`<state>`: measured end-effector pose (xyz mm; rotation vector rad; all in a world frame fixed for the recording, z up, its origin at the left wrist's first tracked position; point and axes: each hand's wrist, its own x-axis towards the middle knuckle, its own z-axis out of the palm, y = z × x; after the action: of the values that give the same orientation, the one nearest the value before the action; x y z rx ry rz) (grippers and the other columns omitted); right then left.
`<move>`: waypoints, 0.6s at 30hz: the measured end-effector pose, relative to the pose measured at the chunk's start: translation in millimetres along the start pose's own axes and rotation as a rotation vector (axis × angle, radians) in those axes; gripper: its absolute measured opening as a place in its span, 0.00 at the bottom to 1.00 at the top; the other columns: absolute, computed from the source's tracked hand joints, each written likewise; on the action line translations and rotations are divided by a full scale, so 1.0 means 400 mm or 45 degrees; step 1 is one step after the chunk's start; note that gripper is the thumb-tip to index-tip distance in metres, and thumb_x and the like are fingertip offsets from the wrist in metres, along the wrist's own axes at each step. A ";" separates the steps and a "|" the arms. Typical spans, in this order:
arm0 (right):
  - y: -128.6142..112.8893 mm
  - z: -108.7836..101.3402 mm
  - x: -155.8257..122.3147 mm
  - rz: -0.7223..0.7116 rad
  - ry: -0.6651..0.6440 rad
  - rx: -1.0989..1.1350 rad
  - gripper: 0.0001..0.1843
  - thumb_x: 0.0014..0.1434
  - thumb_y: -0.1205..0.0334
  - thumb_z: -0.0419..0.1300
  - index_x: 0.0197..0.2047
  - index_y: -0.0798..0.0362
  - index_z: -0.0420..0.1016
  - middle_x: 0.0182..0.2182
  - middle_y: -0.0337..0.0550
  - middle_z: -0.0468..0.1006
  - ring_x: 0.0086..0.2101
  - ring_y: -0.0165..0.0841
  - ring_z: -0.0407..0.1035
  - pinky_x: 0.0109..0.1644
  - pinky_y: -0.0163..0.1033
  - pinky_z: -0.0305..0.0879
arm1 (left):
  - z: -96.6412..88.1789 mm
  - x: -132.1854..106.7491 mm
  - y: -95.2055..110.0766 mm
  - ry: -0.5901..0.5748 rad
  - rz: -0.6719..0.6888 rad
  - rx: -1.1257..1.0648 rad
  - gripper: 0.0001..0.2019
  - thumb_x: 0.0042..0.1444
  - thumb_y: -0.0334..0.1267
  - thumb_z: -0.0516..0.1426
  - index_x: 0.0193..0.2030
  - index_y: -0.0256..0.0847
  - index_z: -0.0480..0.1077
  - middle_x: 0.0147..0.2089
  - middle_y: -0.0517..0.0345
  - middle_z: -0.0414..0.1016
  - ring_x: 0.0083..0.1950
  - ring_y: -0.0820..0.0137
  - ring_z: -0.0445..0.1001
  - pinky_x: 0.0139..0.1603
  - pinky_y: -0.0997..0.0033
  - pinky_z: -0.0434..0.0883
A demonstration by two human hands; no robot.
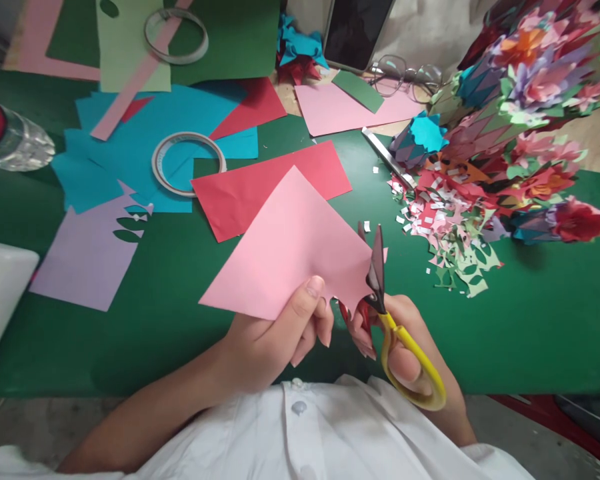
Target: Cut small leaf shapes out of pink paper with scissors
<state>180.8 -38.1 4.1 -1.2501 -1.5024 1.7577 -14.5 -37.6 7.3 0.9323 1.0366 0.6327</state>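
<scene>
1. Pink paper sheet (pixel 293 250) was held up just above the green table cover (pixel 530 320), near the person's chest; left hand (pixel 275 340) pinched its lower edge, thumb on top and fingers beneath
2. Right hand (pixel 410 353) was closed through the yellow loops of the scissors (pixel 380 280); blades stood nearly shut at the sheet's lower right corner
3. Progress, as judged: that corner already showed a scalloped, notched edge, so cutting had begun; most of the sheet remained whole and uncut
4. Red sheet (pixel 260 190) lay flat just beyond the pink one, partly under it in view
5. Lilac sheet (pixel 87 257) with leaf-shaped holes lay to the left; two tape rolls (pixel 189 163) rested further back on blue and green paper
6. Paper scraps (pixel 445 227) and a mass of finished paper flowers (pixel 530 100) sat at right
7. Phone (pixel 355 30), spectacles (pixel 405 73) and a plastic bottle (pixel 10 137) lay at the far edges; room beyond not visible
</scene>
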 end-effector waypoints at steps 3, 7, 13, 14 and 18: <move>-0.006 -0.001 -0.006 0.042 0.028 -0.017 0.38 0.43 0.19 0.53 0.24 0.52 0.62 0.18 0.32 0.58 0.20 0.27 0.50 0.24 0.36 0.44 | -0.011 0.001 0.008 0.044 0.002 0.035 0.27 0.68 0.52 0.43 0.21 0.41 0.66 0.11 0.66 0.57 0.17 0.77 0.61 0.21 0.75 0.58; -0.003 -0.005 -0.009 0.028 0.032 -0.030 0.37 0.44 0.21 0.55 0.23 0.52 0.62 0.17 0.32 0.57 0.20 0.26 0.49 0.24 0.36 0.42 | -0.024 0.003 0.016 0.089 0.032 0.081 0.27 0.68 0.50 0.45 0.20 0.40 0.66 0.12 0.65 0.58 0.17 0.79 0.61 0.20 0.76 0.58; -0.001 -0.007 -0.007 0.016 0.043 -0.071 0.38 0.45 0.21 0.54 0.23 0.52 0.62 0.16 0.31 0.57 0.18 0.25 0.48 0.23 0.35 0.42 | -0.034 0.006 0.015 0.193 0.089 0.091 0.27 0.67 0.50 0.49 0.19 0.39 0.66 0.15 0.65 0.61 0.16 0.80 0.60 0.19 0.78 0.60; 0.000 -0.007 -0.007 0.018 0.038 -0.074 0.38 0.45 0.21 0.55 0.23 0.52 0.62 0.16 0.31 0.58 0.18 0.25 0.49 0.23 0.35 0.42 | -0.035 0.006 0.015 0.209 0.107 0.090 0.26 0.67 0.49 0.49 0.18 0.39 0.66 0.16 0.65 0.62 0.16 0.81 0.60 0.19 0.78 0.60; 0.004 -0.008 -0.006 0.028 0.025 -0.049 0.38 0.45 0.21 0.56 0.23 0.53 0.63 0.16 0.32 0.57 0.19 0.25 0.49 0.23 0.35 0.42 | -0.038 0.007 0.019 0.260 0.173 0.094 0.24 0.66 0.44 0.50 0.18 0.39 0.65 0.17 0.64 0.65 0.17 0.82 0.62 0.18 0.80 0.60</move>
<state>184.9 -39.1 3.5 -1.3041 -1.5241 1.7332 -27.4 -26.5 9.5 1.0244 1.1911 0.8200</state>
